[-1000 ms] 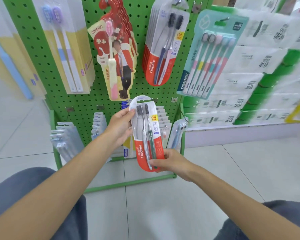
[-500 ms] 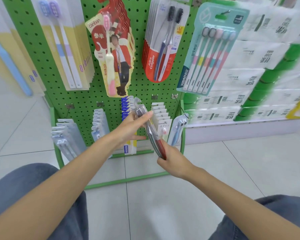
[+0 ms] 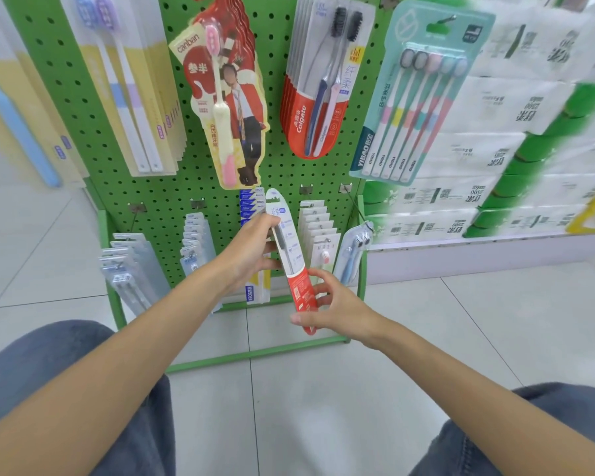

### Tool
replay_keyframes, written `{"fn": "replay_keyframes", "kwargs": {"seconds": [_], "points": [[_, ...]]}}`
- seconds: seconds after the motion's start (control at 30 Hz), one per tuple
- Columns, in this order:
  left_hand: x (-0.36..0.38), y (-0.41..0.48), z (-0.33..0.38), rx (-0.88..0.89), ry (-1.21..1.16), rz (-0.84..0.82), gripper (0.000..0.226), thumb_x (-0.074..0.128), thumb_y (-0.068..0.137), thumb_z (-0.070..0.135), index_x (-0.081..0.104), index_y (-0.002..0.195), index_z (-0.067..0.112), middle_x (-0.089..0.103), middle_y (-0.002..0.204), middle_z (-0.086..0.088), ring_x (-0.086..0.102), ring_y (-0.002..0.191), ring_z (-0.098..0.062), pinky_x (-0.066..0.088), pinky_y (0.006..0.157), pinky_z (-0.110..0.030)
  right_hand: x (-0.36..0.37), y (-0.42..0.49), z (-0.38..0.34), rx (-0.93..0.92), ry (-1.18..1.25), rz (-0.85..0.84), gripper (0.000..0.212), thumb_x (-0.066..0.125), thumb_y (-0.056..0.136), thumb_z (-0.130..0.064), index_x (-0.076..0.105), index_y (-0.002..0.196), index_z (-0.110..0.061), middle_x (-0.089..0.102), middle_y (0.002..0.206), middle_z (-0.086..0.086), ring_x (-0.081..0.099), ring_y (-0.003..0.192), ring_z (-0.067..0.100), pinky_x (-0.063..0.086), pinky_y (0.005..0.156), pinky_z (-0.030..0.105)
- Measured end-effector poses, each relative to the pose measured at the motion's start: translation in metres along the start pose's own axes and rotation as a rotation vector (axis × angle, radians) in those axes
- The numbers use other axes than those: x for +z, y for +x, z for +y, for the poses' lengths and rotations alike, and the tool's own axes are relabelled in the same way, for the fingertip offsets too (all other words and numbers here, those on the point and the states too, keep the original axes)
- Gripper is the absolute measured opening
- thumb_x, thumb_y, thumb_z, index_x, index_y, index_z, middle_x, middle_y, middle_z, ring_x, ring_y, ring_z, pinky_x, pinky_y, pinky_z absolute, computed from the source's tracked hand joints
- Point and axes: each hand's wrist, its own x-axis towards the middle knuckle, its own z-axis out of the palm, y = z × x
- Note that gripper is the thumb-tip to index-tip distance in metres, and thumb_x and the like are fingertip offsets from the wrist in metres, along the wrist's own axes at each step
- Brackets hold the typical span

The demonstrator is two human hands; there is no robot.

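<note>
Toothbrush pack [image 3: 291, 255], brush [image 3: 279, 237] inside, gripped by left hand [image 3: 251, 252] and right hand [image 3: 332, 309].

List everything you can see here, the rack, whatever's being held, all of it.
toothbrush pack: one, white and red, held before the rack's lower row
pegboard rack: one, green, standing on the floor
Colgate packs: a stack, red and clear, upper row, centre-right
five-brush pack: at least one, teal, upper right
canban packs: a stack, red, upper centre
two-brush packs: a stack, yellow and white, upper left
clear packs: a stack, clear, lower left
tissue packs: many, white and green, shelf on the right
left hand: grips the pack's upper part
right hand: pinches its red lower end
</note>
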Motion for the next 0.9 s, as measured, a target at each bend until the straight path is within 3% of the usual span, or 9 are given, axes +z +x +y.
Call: {"fn": "replay_keyframes", "kwargs": {"seconds": [0.1, 0.17, 0.27, 0.53, 0.6, 0.73, 0.9], "points": [[0.000, -0.001, 0.001, 0.009, -0.003, -0.016, 0.036, 0.029, 0.105, 0.024, 0.046, 0.135, 0.016, 0.062, 0.123, -0.013, 0.062, 0.114, -0.026, 0.059, 0.079, -0.039, -0.002, 0.000, 0.001, 0.021, 0.038, -0.022, 0.089, 0.089, 0.066, -0.033, 0.039, 0.140, -0.036, 0.053, 0.119, 0.001, 0.062, 0.106, 0.018, 0.058, 0.086, 0.038], [0.000, -0.001, 0.002, 0.001, -0.040, -0.025, 0.034, 0.029, 0.105, 0.024, 0.047, 0.133, 0.016, 0.065, 0.121, -0.009, 0.063, 0.112, -0.024, 0.057, 0.080, -0.039, -0.004, 0.002, 0.002, 0.035, 0.092, -0.015, 0.071, 0.087, 0.073, -0.022, 0.047, 0.131, -0.029, 0.060, 0.118, 0.005, 0.065, 0.105, 0.019, 0.059, 0.083, 0.038], [0.000, 0.001, 0.000, 0.011, -0.066, -0.030, 0.029, 0.034, 0.107, 0.027, 0.051, 0.129, 0.020, 0.069, 0.117, -0.001, 0.067, 0.108, -0.018, 0.056, 0.085, -0.040, -0.005, 0.005, 0.005, 0.030, 0.101, 0.025, 0.046, 0.080, 0.079, -0.009, 0.061, 0.119, -0.018, 0.072, 0.111, 0.002, 0.070, 0.101, 0.017, 0.056, 0.092, 0.043], [-0.001, 0.004, -0.003, 0.036, 0.023, 0.007, 0.020, 0.039, 0.106, 0.034, 0.056, 0.115, 0.031, 0.071, 0.112, 0.008, 0.069, 0.102, -0.013, 0.057, 0.084, -0.039, -0.008, 0.012, -0.001, 0.024, 0.052, 0.098, 0.022, 0.071, 0.088, -0.015, 0.067, 0.109, -0.017, 0.073, 0.109, -0.001, 0.069, 0.101, 0.015, 0.053, 0.096, 0.036], [-0.001, 0.004, -0.003, 0.034, 0.021, 0.004, 0.021, 0.040, 0.105, 0.034, 0.057, 0.117, 0.029, 0.071, 0.114, 0.006, 0.069, 0.102, -0.013, 0.057, 0.086, -0.041, -0.010, 0.014, -0.006, 0.010, 0.055, 0.142, 0.020, 0.070, 0.089, -0.015, 0.066, 0.108, -0.012, 0.072, 0.106, 0.001, 0.069, 0.099, 0.017, 0.054, 0.092, 0.033], [0.002, 0.004, -0.005, 0.016, 0.019, -0.036, 0.021, 0.041, 0.105, 0.034, 0.059, 0.117, 0.029, 0.072, 0.115, 0.004, 0.069, 0.105, -0.016, 0.056, 0.090, -0.046, -0.017, 0.019, -0.029, -0.053, 0.078, 0.240, 0.013, 0.069, 0.089, -0.011, 0.061, 0.099, -0.007, 0.070, 0.092, 0.001, 0.066, 0.081, 0.013, 0.053, 0.070, 0.020], [0.006, 0.004, -0.007, -0.011, 0.040, -0.079, 0.026, 0.043, 0.104, 0.033, 0.057, 0.124, 0.025, 0.072, 0.116, 0.003, 0.069, 0.105, -0.018, 0.054, 0.094, -0.050, -0.027, 0.022, -0.052, -0.120, 0.123, 0.344, 0.009, 0.068, 0.089, -0.009, 0.059, 0.092, -0.011, 0.066, 0.089, 0.001, 0.063, 0.078, 0.012, 0.053, 0.070, 0.022]]}}
